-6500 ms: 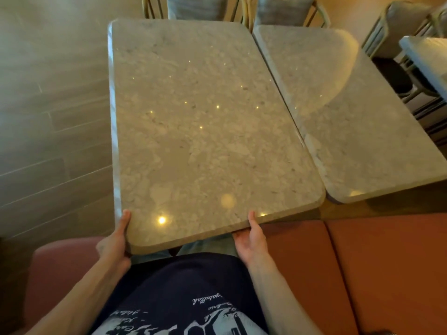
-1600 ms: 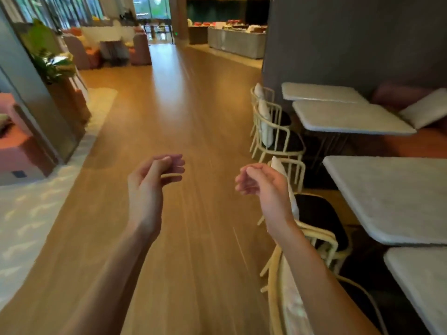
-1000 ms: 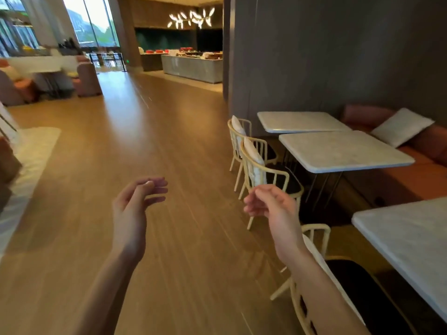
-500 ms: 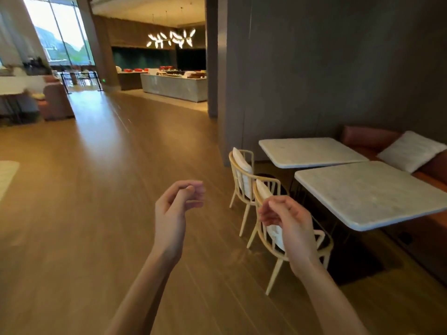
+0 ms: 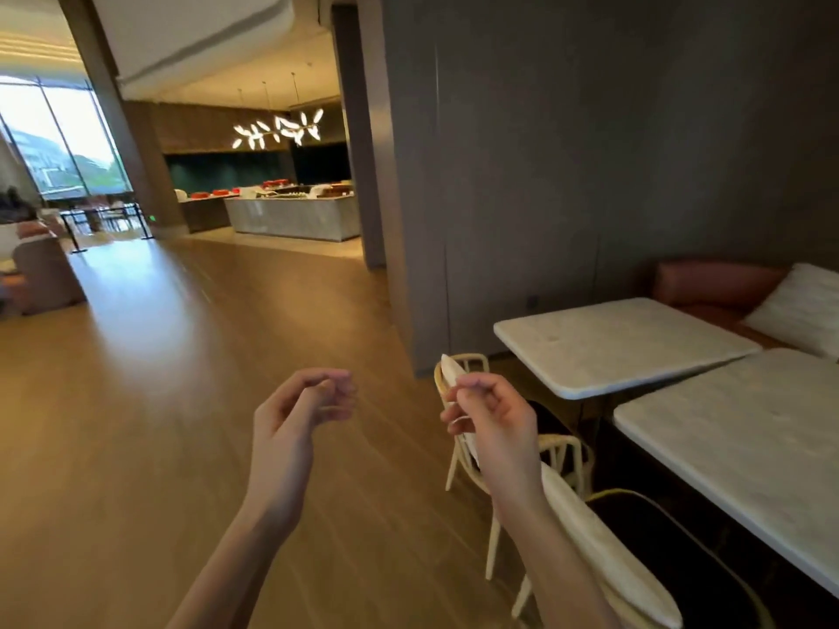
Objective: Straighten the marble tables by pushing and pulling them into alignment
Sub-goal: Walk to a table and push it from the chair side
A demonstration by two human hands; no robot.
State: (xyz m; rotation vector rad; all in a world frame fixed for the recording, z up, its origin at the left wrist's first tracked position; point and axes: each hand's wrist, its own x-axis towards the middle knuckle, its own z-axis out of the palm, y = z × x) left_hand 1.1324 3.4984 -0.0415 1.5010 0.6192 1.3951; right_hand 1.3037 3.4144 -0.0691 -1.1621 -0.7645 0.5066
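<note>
Marble tables — two white, rounded-corner slabs — stand at your right: the farther white marble table (image 5: 617,345) lies by the dark grey wall panel (image 5: 567,152), and the nearer white marble table (image 5: 753,451) runs out of view at the lower right. Their facing edges sit close, the gap narrow at the far end and wider toward you, so the two tops are not square to each other. Behind them runs a rust-coloured upholstered bench (image 5: 713,283) with a pale cushion (image 5: 803,306) leaning on it.

Your hands touch neither table. Your left hand (image 5: 295,419) hangs in the air over the brown wooden plank floor (image 5: 136,401), fingers curled loosely inward, the thumb near the fingertips, nothing in it. Your right hand (image 5: 492,419) is raised at the same height, fingers likewise curled in a loose half-fist and empty; it sits in front of a cream wooden chair with a pale back pad (image 5: 458,370). A second cream chair with a dark seat (image 5: 604,551) stands just below your right forearm, tucked beside the nearer table. Far off, a grey stone buffet counter (image 5: 295,215) sits under a branching white ceiling lamp (image 5: 277,131).
</note>
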